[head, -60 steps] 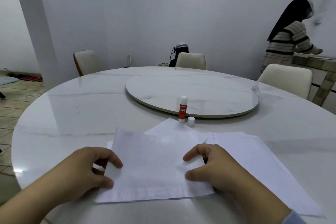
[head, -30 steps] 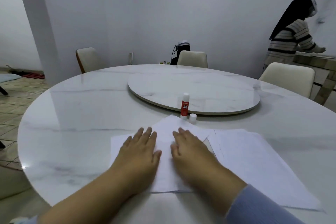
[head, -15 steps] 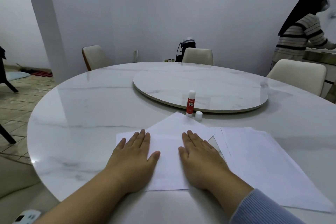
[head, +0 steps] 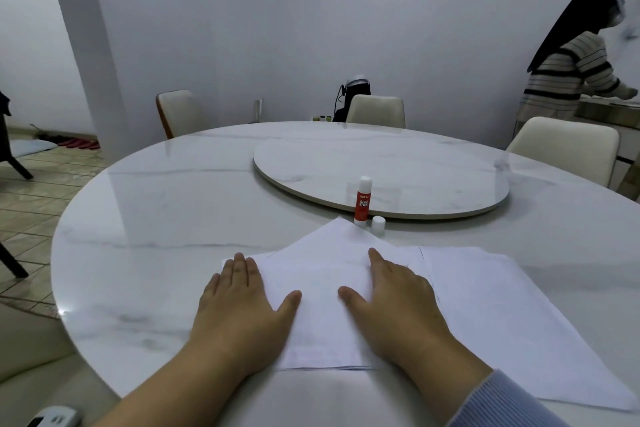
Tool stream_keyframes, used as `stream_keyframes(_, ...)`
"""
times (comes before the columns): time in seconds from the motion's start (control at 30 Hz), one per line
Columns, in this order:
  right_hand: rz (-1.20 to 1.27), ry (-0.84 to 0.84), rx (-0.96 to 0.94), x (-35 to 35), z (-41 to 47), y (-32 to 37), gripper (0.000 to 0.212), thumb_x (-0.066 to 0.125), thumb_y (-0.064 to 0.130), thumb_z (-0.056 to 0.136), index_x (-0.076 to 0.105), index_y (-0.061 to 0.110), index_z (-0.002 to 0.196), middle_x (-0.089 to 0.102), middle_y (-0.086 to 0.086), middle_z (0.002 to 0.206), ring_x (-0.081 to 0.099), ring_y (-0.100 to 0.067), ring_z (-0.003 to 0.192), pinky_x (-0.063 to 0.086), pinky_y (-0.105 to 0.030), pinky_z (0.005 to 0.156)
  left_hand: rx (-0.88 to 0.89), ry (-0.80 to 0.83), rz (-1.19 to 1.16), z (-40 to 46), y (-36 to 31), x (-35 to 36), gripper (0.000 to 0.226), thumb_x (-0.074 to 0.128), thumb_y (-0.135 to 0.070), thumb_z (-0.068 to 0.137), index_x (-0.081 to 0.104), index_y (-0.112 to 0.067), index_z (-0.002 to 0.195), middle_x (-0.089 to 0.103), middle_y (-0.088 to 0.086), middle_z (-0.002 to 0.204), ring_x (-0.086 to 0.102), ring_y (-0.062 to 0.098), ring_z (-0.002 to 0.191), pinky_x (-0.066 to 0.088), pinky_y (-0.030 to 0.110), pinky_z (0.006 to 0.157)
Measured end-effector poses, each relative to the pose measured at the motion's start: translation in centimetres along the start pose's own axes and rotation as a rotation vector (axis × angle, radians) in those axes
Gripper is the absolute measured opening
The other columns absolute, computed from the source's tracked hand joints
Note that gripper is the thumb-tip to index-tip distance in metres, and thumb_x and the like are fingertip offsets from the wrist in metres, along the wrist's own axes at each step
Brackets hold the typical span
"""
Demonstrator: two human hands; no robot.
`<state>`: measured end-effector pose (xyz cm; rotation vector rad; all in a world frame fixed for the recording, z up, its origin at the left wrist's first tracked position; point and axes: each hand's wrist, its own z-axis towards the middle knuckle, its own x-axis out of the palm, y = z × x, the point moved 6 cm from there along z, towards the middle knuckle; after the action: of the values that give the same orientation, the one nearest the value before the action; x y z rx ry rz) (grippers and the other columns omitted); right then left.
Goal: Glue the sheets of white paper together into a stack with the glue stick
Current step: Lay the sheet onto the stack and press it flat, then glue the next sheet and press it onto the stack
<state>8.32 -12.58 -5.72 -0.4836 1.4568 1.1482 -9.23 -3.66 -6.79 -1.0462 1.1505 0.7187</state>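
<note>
A small stack of white paper sheets lies near the table's front edge. My left hand is pressed flat on the stack's left side, fingers extended. Flat on its right side is my right hand, thumb pointing inward. Further loose white sheets spread out to the right, partly under the stack. Beyond the paper, a red and white glue stick stands upright without its cap. Its white cap rests on the table beside it.
The round marble table carries a raised turntable at its middle. Cream chairs stand around the far side. Another person in a striped top works at a counter at the back right.
Two seconds ago both hands held a sheet by its edges; they then laid it down and pressed flat. Since then the palms have slid apart toward the stack's left and right sides.
</note>
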Motion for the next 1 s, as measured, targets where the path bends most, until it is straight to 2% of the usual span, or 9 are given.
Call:
stream_keyframes(0.17,0.325,-0.132,0.004,-2.0,0.0,0.3,0.068,0.070,0.033,0.074,0.041,0.036,0.135,0.050,0.012,0.117,0.043,-0.017,0.123,0.034,-0.030,0.102,-0.009,-0.027,-0.026,0.1,0.1,0.0,0.089,0.022,-0.065,0.086,-0.006,-0.007,0.148,-0.009,0.008,0.159,-0.011,0.020,0.146,-0.004,0.034,0.117)
stream_keyframes(0.27,0.554,-0.129,-0.034,-2.8,-0.2,0.2,0.061,0.068,0.018,0.078,0.044,0.047,0.126,0.058,0.012,0.105,0.058,-0.010,0.098,0.049,-0.023,0.079,-0.035,-0.062,-0.089,0.2,0.5,-0.2,0.084,0.023,-0.061,0.088,-0.004,-0.008,0.148,-0.008,0.008,0.159,-0.012,0.021,0.146,-0.002,0.034,0.117)
stream_keyframes(0.37,0.531,0.008,-0.161,-3.1,-0.5,0.5,0.060,0.062,0.018,0.087,0.044,0.062,0.123,0.058,0.024,0.108,0.057,0.002,0.095,0.043,-0.009,0.078,-0.070,-0.109,-0.286,0.6,0.9,-0.9,0.072,0.023,-0.052,0.093,0.005,-0.011,0.149,-0.001,0.006,0.160,-0.008,0.019,0.146,0.003,0.036,0.118)
stream_keyframes(0.47,0.663,-0.052,-0.190,-5.6,-0.7,0.3,0.034,0.068,0.006,0.084,0.075,0.038,0.088,0.073,0.025,0.088,0.064,0.005,0.082,0.043,-0.003,0.070,-0.127,-0.264,-0.600,0.7,2.2,-2.6,0.056,0.024,-0.043,0.095,0.027,-0.015,0.144,0.023,0.005,0.156,0.009,0.022,0.145,0.012,0.041,0.117)
stream_keyframes(0.57,0.883,-0.310,-0.191,-10.9,-0.9,-1.0,0.031,0.070,0.000,0.080,0.078,0.029,0.072,0.076,0.019,0.074,0.066,0.006,0.069,0.046,-0.004,0.063,-0.099,-0.441,-0.704,0.4,2.6,-4.2,0.047,0.024,-0.038,0.096,0.039,-0.015,0.134,0.038,0.007,0.146,0.021,0.026,0.141,0.020,0.045,0.114)
stream_keyframes(0.67,1.065,-0.577,-0.097,-16.0,-0.5,-4.0,0.024,0.067,0.008,0.084,0.078,0.029,0.081,0.077,0.013,0.079,0.066,0.003,0.067,0.051,-0.008,0.067,0.048,-0.432,-0.709,0.1,1.1,-4.3,0.042,0.027,-0.037,0.096,0.043,-0.018,0.130,0.041,0.003,0.143,0.020,0.020,0.142,0.020,0.040,0.114)
stream_keyframes(0.77,1.115,-0.678,0.104,-17.9,2.2,-7.2,0.032,0.054,0.003,0.090,0.072,0.024,0.105,0.071,0.005,0.102,0.064,-0.007,0.074,0.053,-0.018,0.073,0.168,-0.337,-0.606,0.1,-0.6,-3.4,0.035,0.039,-0.038,0.094,0.046,-0.025,0.126,0.040,-0.007,0.144,0.013,0.008,0.143,0.019,0.032,0.113)
stream_keyframes(0.87,1.179,-0.586,0.264,-16.3,6.0,-8.7,0.054,0.039,-0.014,0.086,0.055,0.013,0.131,0.054,-0.009,0.127,0.059,-0.022,0.094,0.052,-0.029,0.079,0.249,-0.200,-0.500,0.1,-1.6,-2.2,0.030,0.044,-0.042,0.091,0.046,-0.035,0.120,0.034,-0.016,0.147,0.009,0.002,0.143,0.016,0.026,0.112)
stream_keyframes(1.0,1.021,-0.465,0.433,-11.3,9.3,-10.0,0.053,0.041,-0.012,0.088,0.048,0.012,0.134,0.048,-0.018,0.136,0.055,-0.037,0.114,0.051,-0.041,0.092,0.337,-0.060,-0.327,0.1,-2.4,-0.9,0.044,0.042,-0.050,0.089,0.037,-0.042,0.132,0.023,-0.024,0.151,0.007,-0.002,0.142,0.006,0.022,0.115)
